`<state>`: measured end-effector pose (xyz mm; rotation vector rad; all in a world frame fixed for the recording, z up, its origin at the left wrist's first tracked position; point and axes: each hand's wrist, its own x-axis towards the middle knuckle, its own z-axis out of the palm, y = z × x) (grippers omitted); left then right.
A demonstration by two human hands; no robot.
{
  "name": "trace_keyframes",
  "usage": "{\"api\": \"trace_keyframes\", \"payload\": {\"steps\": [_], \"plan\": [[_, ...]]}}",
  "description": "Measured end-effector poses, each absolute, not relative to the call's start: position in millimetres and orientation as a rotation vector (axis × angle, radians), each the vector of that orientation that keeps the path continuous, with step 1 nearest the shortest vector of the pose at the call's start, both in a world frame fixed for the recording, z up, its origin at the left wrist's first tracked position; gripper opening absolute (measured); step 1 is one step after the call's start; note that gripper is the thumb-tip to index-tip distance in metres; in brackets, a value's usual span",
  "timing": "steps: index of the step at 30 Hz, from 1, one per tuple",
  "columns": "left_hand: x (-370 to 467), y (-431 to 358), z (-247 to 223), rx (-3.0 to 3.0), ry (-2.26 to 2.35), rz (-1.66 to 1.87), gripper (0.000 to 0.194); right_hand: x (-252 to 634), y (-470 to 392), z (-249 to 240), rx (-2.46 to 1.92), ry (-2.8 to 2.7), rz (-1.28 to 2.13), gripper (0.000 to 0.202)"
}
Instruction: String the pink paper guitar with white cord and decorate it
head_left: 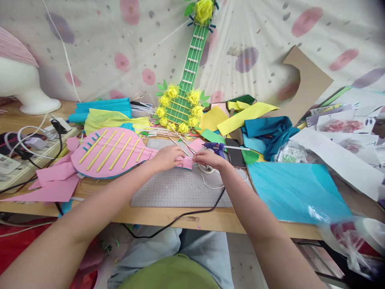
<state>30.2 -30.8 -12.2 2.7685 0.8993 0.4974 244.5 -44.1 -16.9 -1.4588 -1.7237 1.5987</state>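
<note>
A pink paper lute (104, 150) with yellow strips lies on its back, its neck pointing right onto the grey cutting mat (177, 190). My left hand (168, 157) is closed over the neck, close to its end. Just right of the neck's tip, my right hand (210, 157) pinches thin white string. Loose loops of the same string (207, 186) trail over the mat below it. A purple glue gun (215, 148) with a white glue stick lies right behind my right hand. Thin wooden sticks (178, 138) lie behind both hands.
A green lute with yellow paper flowers (189, 70) leans on the curtain at the back. Blue sheet (296, 188), dark phone (235, 152) and paper scraps lie right. A power strip (39, 152) stands left. A black cable (177, 220) crosses the table's front edge.
</note>
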Motion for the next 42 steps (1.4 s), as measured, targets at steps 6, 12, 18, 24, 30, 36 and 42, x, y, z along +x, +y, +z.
{"api": "trace_keyframes", "payload": {"steps": [6,12,18,24,30,36,42], "plan": [[56.8,-35.5,-24.4,2.774,1.016,0.458,0.014,245.3,-49.9,-14.4,-1.446,-1.704,1.606,0.025],[60.7,-35.1,-33.6,2.746,1.060,0.619,0.010,248.2,-50.8,-16.7,-1.439,-1.756,1.553,0.028],[67.7,-35.5,-37.3,2.784,0.996,0.706,0.009,250.4,-47.9,-20.4,-1.476,-1.806,1.481,0.038],[81.7,-43.4,-34.0,2.652,1.099,0.791,0.006,246.6,-44.3,-22.9,-1.417,-1.692,1.410,0.033],[94.9,-45.9,-36.5,2.648,1.138,0.781,0.006,242.3,-42.7,-19.4,-1.422,-1.675,1.275,0.028],[100.5,-43.0,-44.8,2.609,1.267,0.759,0.006,250.6,-40.4,-25.9,-1.526,-1.820,1.131,0.020],[101.9,-42.8,-49.0,2.548,1.369,0.739,0.010,254.5,-45.2,-24.9,-1.657,-1.950,1.146,0.017]]}}
